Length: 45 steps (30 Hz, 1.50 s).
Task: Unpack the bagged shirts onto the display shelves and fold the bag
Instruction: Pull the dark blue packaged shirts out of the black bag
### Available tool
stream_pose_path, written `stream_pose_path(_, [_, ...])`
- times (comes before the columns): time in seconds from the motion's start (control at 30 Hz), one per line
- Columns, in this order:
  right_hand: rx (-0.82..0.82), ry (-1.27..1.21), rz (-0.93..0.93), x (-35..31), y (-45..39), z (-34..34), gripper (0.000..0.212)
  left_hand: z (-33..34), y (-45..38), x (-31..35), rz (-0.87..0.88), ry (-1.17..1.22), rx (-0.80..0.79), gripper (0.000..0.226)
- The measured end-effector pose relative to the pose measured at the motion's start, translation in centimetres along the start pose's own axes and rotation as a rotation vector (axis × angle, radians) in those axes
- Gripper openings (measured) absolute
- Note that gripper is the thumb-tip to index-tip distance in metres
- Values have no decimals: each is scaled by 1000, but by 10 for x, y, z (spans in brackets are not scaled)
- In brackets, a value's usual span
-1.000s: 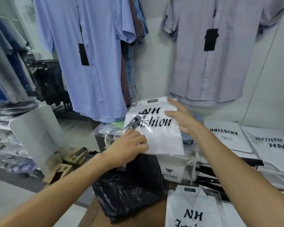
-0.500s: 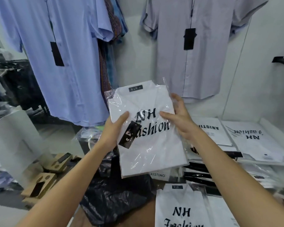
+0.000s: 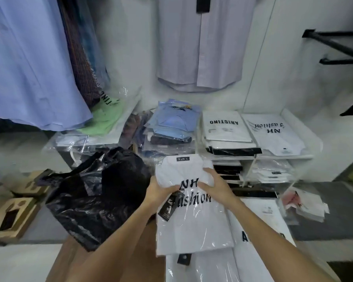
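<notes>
A white packaged shirt [image 3: 192, 226] printed "NH Fashion" lies low in front of me, on top of another packaged shirt [image 3: 200, 267]. My left hand [image 3: 158, 192] grips its left edge by the black hang tag [image 3: 168, 207]. My right hand [image 3: 216, 186] presses on its upper middle, fingers curled over the wrap. The crumpled black plastic bag [image 3: 98, 200] sits to the left on the brown surface [image 3: 147, 251], open and slumped.
Clear acrylic shelves [image 3: 293, 157] behind hold stacks of packaged shirts: white ARISTINO [image 3: 224, 127], white NH Fashion [image 3: 273, 135], blue ones [image 3: 171, 123], a green one [image 3: 104, 119]. Hanging shirts [image 3: 29, 68] fill the wall above. Cardboard boxes [image 3: 14, 214] lie on the floor at left.
The packaged shirt has come down from chest height onto the stack in front of me, with both hands still on it. My view has tilted downward.
</notes>
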State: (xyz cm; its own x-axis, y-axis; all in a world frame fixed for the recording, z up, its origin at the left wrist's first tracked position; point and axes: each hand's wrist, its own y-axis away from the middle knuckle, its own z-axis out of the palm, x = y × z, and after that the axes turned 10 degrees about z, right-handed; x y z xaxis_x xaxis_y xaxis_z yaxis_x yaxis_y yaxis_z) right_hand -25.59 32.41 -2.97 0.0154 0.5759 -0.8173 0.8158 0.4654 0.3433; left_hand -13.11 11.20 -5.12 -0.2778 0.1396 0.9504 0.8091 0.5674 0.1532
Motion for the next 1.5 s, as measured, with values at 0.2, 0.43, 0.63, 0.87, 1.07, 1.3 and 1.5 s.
stream_pose_path(0.2, [28, 234, 225, 76, 13, 26, 66, 55, 32, -38, -179, -150, -56, 77])
stream_pose_path(0.43, [83, 440, 309, 94, 15, 38, 66, 64, 37, -58, -266, -350, -131, 94])
stream_pose_path(0.63, [224, 837, 153, 82, 14, 47, 59, 71, 34, -48, -273, -717, -220, 113])
stream_pose_path(0.87, [24, 524, -166, -27, -5, 40, 52, 17, 24, 35, 187, -668, -297, 54])
stream_pose_path(1.07, [-59, 331, -539, -151, -15, 65, 44, -95, 31, 105, 626, -410, 231, 25])
stream_pose_path(1.3, [-236, 461, -772, -242, -2, 148, 41, -218, 8, 56, 154, -716, 333, 34])
stream_pose_path(1.5, [-445, 834, -458, -229, -22, 216, 41, -254, 16, -6, -103, -831, 189, 43])
